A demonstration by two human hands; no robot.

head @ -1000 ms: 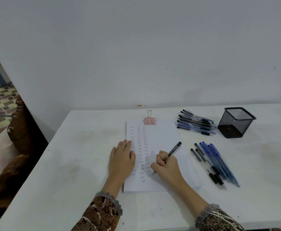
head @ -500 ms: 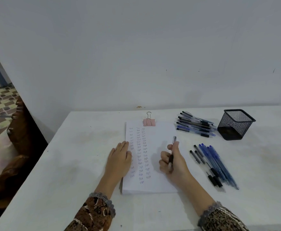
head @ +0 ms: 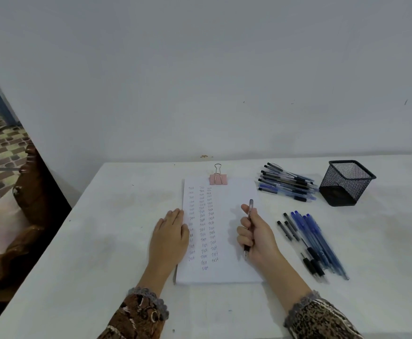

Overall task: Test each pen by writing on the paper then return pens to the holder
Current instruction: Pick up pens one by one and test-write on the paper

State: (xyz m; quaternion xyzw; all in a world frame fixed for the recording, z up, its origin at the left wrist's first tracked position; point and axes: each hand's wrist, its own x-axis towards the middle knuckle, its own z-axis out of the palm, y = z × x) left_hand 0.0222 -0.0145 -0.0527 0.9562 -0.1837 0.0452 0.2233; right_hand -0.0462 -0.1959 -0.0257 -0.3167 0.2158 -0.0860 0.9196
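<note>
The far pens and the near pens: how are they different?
The far pens, beside the holder, lie crosswise in a heap; the near pens, beside the right hand, lie in a flat row pointing away. The far heap has more pens. Both mix blue and black.

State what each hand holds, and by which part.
Right hand grips a pen round its mid-barrel. Left hand lies flat on the paper, holding nothing.

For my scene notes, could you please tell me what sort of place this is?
Most likely a room in a home: a white table against a bare wall, patterned floor tiles and carved wooden furniture at the left, a mesh pen holder and clipped paper on the table.
</note>
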